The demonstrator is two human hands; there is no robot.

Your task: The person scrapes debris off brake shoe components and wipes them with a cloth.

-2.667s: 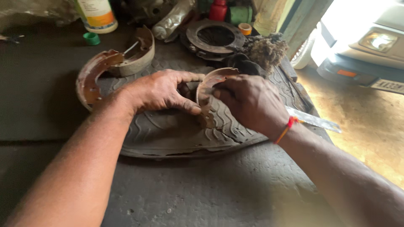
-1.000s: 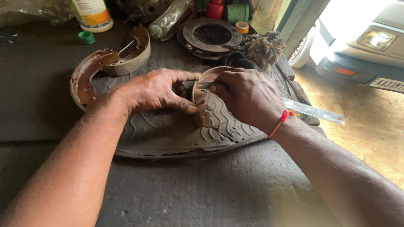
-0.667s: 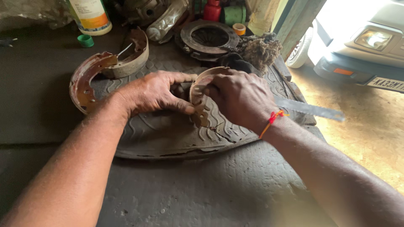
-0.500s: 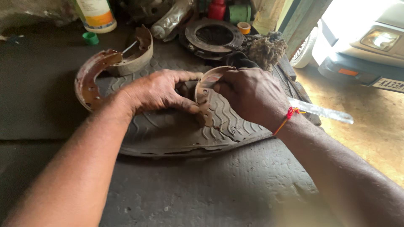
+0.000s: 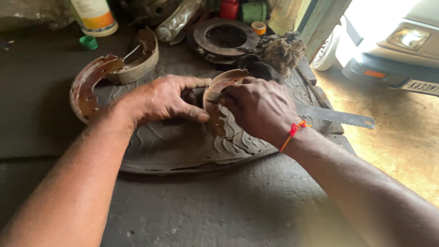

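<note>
Little moved since prev frame: both hands stay clamped on rusty curved metal brake shoe (image 5: 218,103). Left hand (image 5: 167,98) thumb pinches its web; right hand (image 5: 260,107) fingers curl over rim. Shoe stands upright on worn black rubber tyre piece (image 5: 183,146). Second rusty shoe pair (image 5: 107,73) w/ spring, far left.

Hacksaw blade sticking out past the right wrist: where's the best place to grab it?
Probably the free right end of the hacksaw blade, coming from the right. It lies flat, and its other end is hidden under the right hand. Pinch the flat faces, avoiding the toothed edge.
</note>
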